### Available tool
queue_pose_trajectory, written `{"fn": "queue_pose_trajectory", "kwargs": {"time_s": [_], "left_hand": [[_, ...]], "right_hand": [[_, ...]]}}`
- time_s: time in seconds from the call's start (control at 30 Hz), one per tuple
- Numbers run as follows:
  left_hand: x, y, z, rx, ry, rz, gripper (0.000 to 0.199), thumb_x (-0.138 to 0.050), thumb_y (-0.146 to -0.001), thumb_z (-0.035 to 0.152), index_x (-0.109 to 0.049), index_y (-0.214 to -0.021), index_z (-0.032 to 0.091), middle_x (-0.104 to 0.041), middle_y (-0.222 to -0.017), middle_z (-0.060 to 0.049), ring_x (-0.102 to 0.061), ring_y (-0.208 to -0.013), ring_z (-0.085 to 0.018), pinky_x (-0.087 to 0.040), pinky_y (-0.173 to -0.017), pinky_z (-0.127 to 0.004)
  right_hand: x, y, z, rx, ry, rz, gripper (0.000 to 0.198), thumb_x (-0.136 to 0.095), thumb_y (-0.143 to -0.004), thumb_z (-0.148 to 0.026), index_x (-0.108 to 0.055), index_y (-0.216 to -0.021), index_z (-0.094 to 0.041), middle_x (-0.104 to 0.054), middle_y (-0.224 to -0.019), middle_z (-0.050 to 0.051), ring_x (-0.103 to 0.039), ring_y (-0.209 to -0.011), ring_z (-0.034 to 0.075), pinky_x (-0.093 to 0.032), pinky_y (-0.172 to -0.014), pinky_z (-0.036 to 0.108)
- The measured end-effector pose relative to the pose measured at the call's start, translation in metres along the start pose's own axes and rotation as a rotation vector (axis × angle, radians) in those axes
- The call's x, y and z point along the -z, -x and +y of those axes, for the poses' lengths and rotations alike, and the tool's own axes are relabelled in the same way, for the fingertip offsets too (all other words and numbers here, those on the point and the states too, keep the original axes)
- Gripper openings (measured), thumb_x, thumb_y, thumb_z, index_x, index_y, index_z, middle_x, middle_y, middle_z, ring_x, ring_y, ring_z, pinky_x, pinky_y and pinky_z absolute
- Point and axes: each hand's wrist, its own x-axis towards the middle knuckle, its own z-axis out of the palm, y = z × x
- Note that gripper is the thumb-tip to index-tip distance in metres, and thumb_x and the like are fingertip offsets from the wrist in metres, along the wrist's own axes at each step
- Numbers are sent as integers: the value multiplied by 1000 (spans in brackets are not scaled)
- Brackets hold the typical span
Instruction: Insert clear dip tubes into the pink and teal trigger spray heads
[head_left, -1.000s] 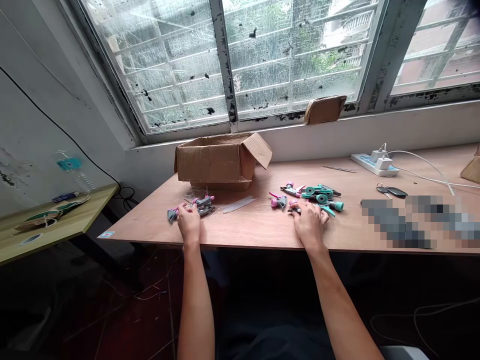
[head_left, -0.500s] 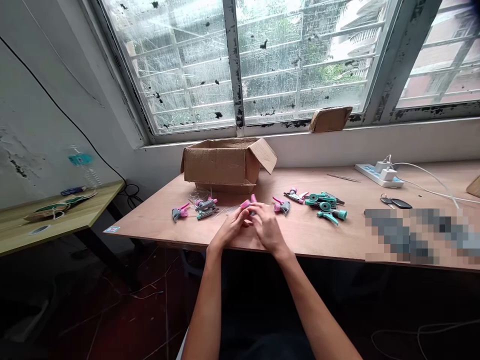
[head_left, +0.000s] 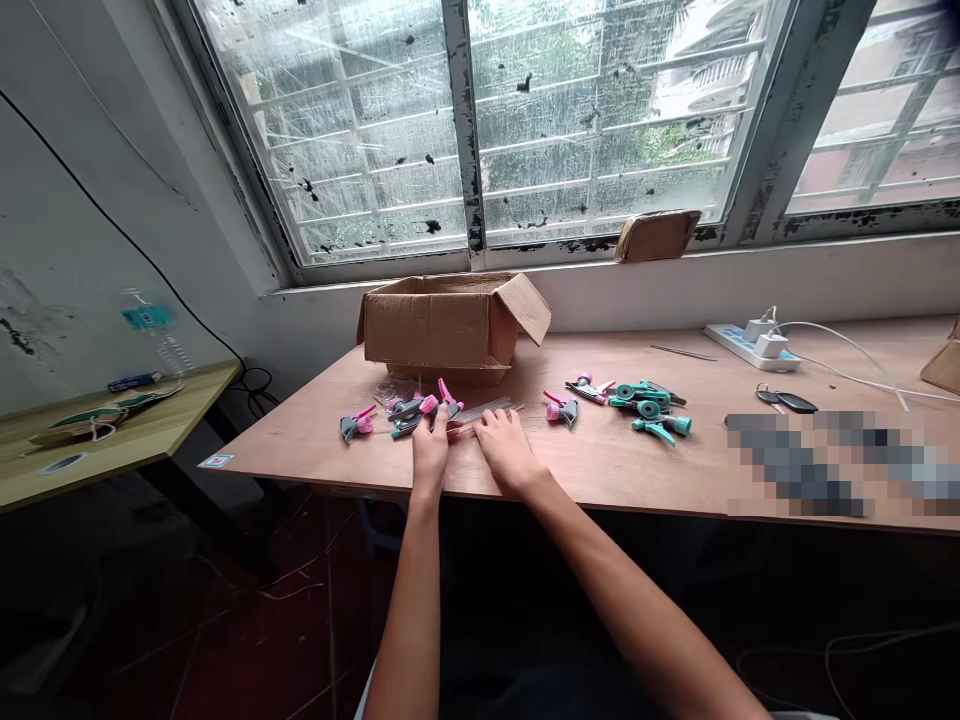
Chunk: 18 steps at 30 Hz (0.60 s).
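Note:
My left hand (head_left: 430, 458) is closed around a pink and grey spray trigger head (head_left: 448, 400), which it holds up just above the table. Thin clear plastic tubes (head_left: 484, 408) lie in front of my hands. On their near side, my right hand (head_left: 508, 450) lies palm down with its fingers stretched over the tube ends; its fingertips are partly hidden. More pink and grey trigger heads lie left of my left hand (head_left: 356, 426), right behind it (head_left: 405, 412), and to the right of my right hand (head_left: 562, 411).
A cardboard box (head_left: 427, 335) stands at the back. Green trigger heads (head_left: 649, 402) lie to the right, near a key with a fob (head_left: 791, 402). A power strip (head_left: 739, 345) with white plugs is behind. The table's front edge runs below my hands.
My hands have moved apart. The left hand has shifted left with the trigger head, and the right hand has let go of it and come down onto the clear tubes.

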Motion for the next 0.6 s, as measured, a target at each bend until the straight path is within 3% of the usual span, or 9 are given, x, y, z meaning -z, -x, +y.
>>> {"fn": "queue_pose_trajectory", "kwargs": {"time_s": [0.27, 0.43, 0.5, 0.6], "left_hand": [[-3, 6, 5, -17, -39, -68, 43, -72, -84, 43, -61, -116, 15, -75, -112, -13, -74, -80, -19, -59, -75, -30], [-9, 14, 18, -104, -83, -174, 42, -70, -86, 45, -60, -113, 15, -75, -108, -11, -73, -79, -18, -54, -73, -28], [-17, 19, 23, -105, -82, -281, 46, -69, -86, 48, -59, -116, 14, -74, -104, -11, -73, -77, -18, -51, -69, -27], [-35, 31, 25, -18, -96, -540, 53, -75, -82, 49, -58, -116, 12, -73, -97, -9, -72, -73, -19, -49, -67, -27]], "right_hand": [[4, -17, 12, 173, 134, -30, 32, -44, -96, -5, -74, -106, -7, -71, -113, 21, -63, -105, 30, -45, -88, 40], [24, 18, 50, 217, 135, 11, 24, -50, -94, -4, -73, -101, -9, -69, -107, 18, -62, -104, 29, -47, -87, 38], [42, 44, 70, 139, -38, 132, 24, -48, -96, -6, -72, -98, -11, -67, -105, 16, -64, -90, 24, -50, -81, 35], [73, 87, 95, 93, -503, 403, 21, -51, -103, -28, -69, -106, -18, -65, -105, 10, -64, -83, 20, -52, -74, 32]]}}
